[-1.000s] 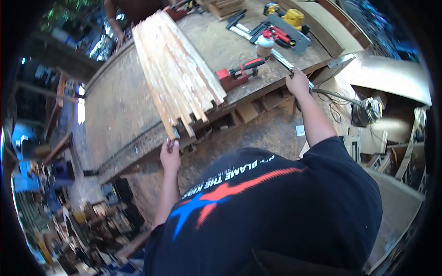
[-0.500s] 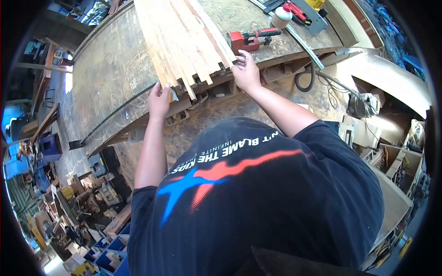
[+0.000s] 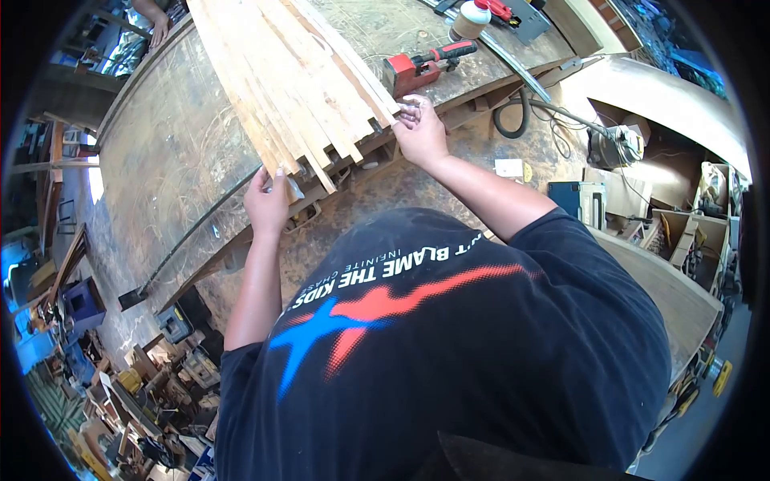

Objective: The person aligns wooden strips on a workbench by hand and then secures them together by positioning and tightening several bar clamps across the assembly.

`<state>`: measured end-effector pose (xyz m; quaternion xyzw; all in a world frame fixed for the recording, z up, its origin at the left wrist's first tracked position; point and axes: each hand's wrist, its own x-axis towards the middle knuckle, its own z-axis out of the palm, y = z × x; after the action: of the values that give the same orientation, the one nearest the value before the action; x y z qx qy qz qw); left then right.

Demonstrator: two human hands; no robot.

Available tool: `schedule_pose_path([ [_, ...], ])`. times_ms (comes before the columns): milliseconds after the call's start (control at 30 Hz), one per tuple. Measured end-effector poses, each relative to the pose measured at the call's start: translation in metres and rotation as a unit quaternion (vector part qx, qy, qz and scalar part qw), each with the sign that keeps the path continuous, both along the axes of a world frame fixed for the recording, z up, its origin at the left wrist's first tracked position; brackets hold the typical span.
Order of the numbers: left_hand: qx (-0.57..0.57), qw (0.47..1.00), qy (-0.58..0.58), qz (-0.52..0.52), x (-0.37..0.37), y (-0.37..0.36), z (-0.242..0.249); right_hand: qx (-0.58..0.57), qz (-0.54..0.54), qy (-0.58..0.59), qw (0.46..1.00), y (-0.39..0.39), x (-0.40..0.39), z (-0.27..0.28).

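Observation:
Several long, pale wooden strips (image 3: 293,88) lie side by side on the workbench, their near ends uneven and jutting past its edge. My left hand (image 3: 268,204) is closed at the near left corner of the strips, thumb and fingers pinching the end there. At the near right corner, my right hand (image 3: 420,135) has its fingers curled against the outermost strip's end. Just beyond that hand, a red and black bar clamp (image 3: 411,74) rests on the bench beside the strips. The far ends of the strips run out of view.
The worn workbench (image 3: 172,152) has a dark strip along its near edge. A bottle (image 3: 469,22) and a metal bar (image 3: 513,66) lie at the back right. A hose (image 3: 501,120) hangs at the right. Another person's hand (image 3: 160,32) rests at the far left edge.
The view has shifted, so bench, strips and clamp appear further left. Both hands stay at the strips' near corners. More of the other person's hand and arm shows.

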<state>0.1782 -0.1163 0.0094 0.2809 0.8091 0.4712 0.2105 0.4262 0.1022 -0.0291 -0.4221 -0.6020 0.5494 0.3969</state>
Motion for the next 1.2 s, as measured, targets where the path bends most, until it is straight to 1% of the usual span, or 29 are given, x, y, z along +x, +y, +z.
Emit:
schedule_pose_path([
  [33,0.0,1.0,0.0,-0.01,0.0,-0.001,0.001,0.007,0.002,-0.004,1.0,0.0,0.001,-0.002],
  [100,-0.009,1.0,0.0,0.011,0.0,-0.001,0.0,0.026,0.006,-0.009,1.0,0.003,0.001,-0.001],
  [167,-0.038,0.999,0.005,0.038,-0.003,-0.002,-0.003,0.031,0.039,-0.066,0.997,0.009,0.008,0.01],
  [267,-0.006,0.994,-0.097,0.047,-0.023,-0.006,-0.025,0.056,0.091,-0.13,0.986,0.027,0.015,0.033],
  [300,-0.012,0.996,-0.063,0.059,-0.022,-0.006,-0.025,0.064,0.11,-0.149,0.981,0.029,0.017,0.041],
  [333,-0.019,0.997,-0.03,0.07,-0.02,-0.005,-0.021,0.099,0.112,-0.235,0.96,0.028,0.019,0.059],
  [367,-0.025,0.996,0.004,0.082,-0.018,-0.006,-0.015,0.14,0.116,-0.229,0.956,0.028,0.021,0.058],
  [400,-0.023,0.994,0.035,0.1,-0.005,-0.003,0.004,0.184,0.12,-0.222,0.95,0.03,0.022,0.057],
  [433,-0.025,0.994,0.047,0.096,-0.003,-0.002,0.003,0.227,0.125,-0.211,0.943,0.031,0.02,0.061],
  [467,-0.029,0.993,0.06,0.095,-0.004,-0.001,0.003,0.196,0.152,-0.216,0.944,0.031,0.021,0.067],
  [500,-0.035,0.992,0.074,0.093,-0.007,-0.001,0.002,0.199,0.168,-0.23,0.938,0.03,0.02,0.066],
  [567,-0.059,0.992,0.058,0.1,-0.009,0.0,0.003,0.208,0.198,-0.257,0.923,0.029,0.017,0.066],
  [633,-0.056,0.991,0.022,0.116,0.0,0.013,0.016,0.284,0.203,-0.262,0.9,0.026,0.013,0.062],
  [667,-0.037,0.991,0.031,0.122,-0.006,0.015,0.008,0.324,0.203,-0.269,0.884,0.022,0.012,0.066],
  [700,-0.057,0.99,0.041,0.122,-0.006,0.014,0.003,0.367,0.198,-0.274,0.866,0.02,0.012,0.072],
  [733,-0.07,0.989,0.055,0.121,-0.007,0.018,0.004,0.381,0.2,-0.276,0.86,0.018,0.007,0.077],
  [767,-0.079,0.987,0.071,0.118,-0.01,0.025,0.006,0.348,0.23,-0.298,0.859,0.016,0.004,0.086],
  [800,-0.104,0.984,0.082,0.116,-0.013,0.028,0.005,0.345,0.257,-0.291,0.855,0.017,-0.003,0.092],
  [833,-0.096,0.986,0.063,0.122,-0.01,0.032,0.012,0.337,0.286,-0.287,0.85,0.018,-0.008,0.096],
  [900,-0.123,0.982,0.052,0.131,-0.008,0.036,0.024,0.331,0.32,-0.28,0.842,0.019,-0.023,0.104],
  [933,-0.121,0.984,0.042,0.122,-0.013,0.034,0.025,0.343,0.331,-0.277,0.835,0.02,-0.03,0.106],
  [1000,-0.118,0.988,0.02,0.1,-0.028,0.03,0.017,0.327,0.338,-0.304,0.829,0.023,-0.046,0.116],
  [1100,-0.058,0.997,-0.003,0.056,-0.054,0.028,0.005,0.286,0.325,-0.361,0.826,0.031,-0.077,0.134],
  [1133,-0.055,0.997,-0.031,0.035,-0.056,0.028,0.02,0.284,0.31,-0.38,0.824,0.036,-0.088,0.135],
  [1167,-0.052,0.999,-0.009,0.012,-0.065,0.031,0.023,0.278,0.295,-0.399,0.822,0.041,-0.099,0.135],
  [1200,-0.053,0.998,0.011,-0.013,-0.076,0.03,0.025,0.249,0.298,-0.425,0.817,0.047,-0.112,0.135],
])
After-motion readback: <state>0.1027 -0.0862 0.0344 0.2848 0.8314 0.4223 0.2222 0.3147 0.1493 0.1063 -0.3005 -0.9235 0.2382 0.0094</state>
